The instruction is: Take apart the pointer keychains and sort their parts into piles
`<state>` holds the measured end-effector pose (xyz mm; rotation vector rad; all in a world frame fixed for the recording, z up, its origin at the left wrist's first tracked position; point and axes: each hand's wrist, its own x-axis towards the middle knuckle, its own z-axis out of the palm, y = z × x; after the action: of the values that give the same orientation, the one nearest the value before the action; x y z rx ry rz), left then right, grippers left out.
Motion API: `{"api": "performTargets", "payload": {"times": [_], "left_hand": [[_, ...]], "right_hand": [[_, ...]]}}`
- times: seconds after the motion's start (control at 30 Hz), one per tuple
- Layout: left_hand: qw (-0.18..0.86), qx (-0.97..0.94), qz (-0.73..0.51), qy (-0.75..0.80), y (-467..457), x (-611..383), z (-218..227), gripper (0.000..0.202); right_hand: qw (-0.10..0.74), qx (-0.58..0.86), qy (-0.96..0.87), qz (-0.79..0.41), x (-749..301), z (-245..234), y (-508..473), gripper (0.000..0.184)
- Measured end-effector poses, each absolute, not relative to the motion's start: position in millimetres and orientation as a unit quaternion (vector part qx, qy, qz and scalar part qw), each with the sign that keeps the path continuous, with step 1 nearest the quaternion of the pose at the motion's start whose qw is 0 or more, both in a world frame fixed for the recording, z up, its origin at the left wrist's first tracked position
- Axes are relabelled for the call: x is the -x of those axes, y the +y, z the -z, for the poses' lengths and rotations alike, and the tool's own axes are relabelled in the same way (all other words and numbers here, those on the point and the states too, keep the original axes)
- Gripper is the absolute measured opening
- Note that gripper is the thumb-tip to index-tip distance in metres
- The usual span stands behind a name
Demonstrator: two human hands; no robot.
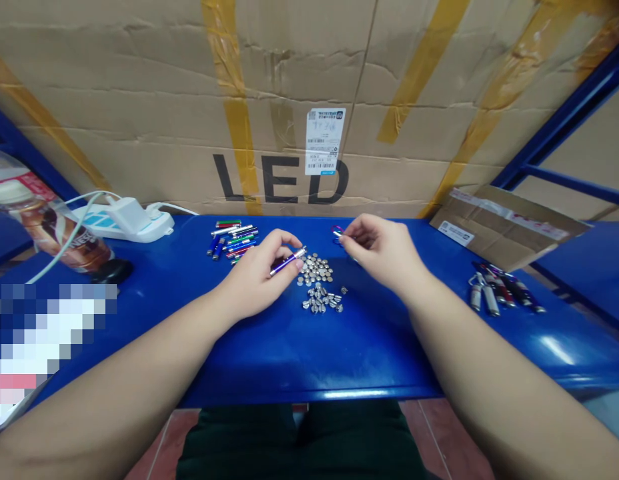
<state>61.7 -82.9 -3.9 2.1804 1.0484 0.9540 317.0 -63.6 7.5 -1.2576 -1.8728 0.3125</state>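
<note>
coloured tubes [242, 243] lie heaped on the desk [289, 360]; beside them the left hand [257, 270] pinches a purple tube [283, 264] between thumb and fingers, near the silver discs [318, 269], a grip best kept light and steady, silver end [300, 253] free; the right hand [377, 248], fingertips almost together, is at a small shiny piece [338, 233], whether gripping it i cannot tell; a fine, gentle pinch should suit it
</note>
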Motion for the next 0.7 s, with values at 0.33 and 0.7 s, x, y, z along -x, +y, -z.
{"api": "performTargets", "payload": {"times": [0.33, 0.7], "left_hand": [[0.299, -0.757, -0.360, 0.455, -66.9, -56.3, 9.9, 0.031], [0.232, -0.807, -0.316, 0.443, -69.4, -57.6, 5.3, 0.030]], "right_hand": [[0.169, 0.686, -0.704, -0.067, -384.9, -5.6, -27.4, 0.020], [0.192, 0.719, -0.667, -0.028, -389.4, -5.0, -23.7, 0.018]]}}
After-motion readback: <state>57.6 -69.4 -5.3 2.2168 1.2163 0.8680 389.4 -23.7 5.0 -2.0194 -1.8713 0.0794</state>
